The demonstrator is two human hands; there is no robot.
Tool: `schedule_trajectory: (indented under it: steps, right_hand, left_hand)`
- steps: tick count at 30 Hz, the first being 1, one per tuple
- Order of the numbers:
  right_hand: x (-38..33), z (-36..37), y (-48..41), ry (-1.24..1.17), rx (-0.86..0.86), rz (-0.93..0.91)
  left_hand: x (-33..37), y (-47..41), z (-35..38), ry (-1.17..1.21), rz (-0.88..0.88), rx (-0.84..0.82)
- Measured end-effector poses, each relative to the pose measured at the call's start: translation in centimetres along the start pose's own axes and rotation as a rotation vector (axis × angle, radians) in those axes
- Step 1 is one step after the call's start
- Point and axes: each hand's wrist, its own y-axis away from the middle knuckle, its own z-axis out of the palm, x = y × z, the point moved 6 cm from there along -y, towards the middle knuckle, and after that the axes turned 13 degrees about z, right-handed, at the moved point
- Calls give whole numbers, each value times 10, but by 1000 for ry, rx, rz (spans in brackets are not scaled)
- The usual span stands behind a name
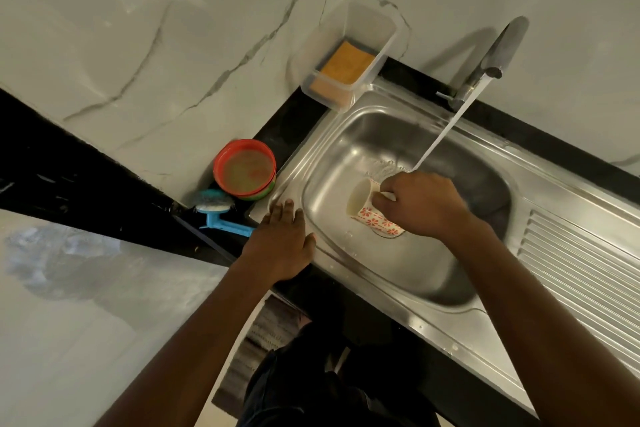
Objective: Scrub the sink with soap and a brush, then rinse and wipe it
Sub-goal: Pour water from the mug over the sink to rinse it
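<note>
The steel sink (408,288) has its basin wet, and water streams from the tap (498,55) into it. My right hand (422,204) grips a white mug with an orange flower pattern (370,208), held on its side over the drain, mouth facing left, just beside the stream. My left hand (280,243) lies flat, fingers spread, on the sink's left rim and holds nothing. A blue-handled brush (218,211) lies on the black counter just left of that hand.
A red round tub (244,168) stands by the wall behind the brush. A clear plastic box with an orange sponge (346,66) sits at the sink's back left corner. The ribbed drainboard (581,270) extends to the right. A dark mat (263,340) lies on the floor.
</note>
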Motion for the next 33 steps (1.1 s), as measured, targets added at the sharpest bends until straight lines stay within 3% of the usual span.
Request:
schedule_trajectory:
  steps: [8,14,17,21,28,33]
  right_hand:
    - [-81,-12,-28,87,190,-148]
    - [-47,-2,-41,-21,189,53]
    - [1,15,-40,-235,95,214]
    - [57,39,-32,-711,-45,417]
    - [100,58,-21,-1343,-9,620]
    - [104,47,-14,-1589,36,627]
  left_hand:
    - [1,-28,-16,-32,65,100]
    - [0,-59,-23,-77,107,117]
    - [2,-72,-25,-121,143,85]
    - [7,-85,-28,-104,213,95]
    - [16,-91,-48,-13,244,147]
    - [21,-90,-61,88,261,200]
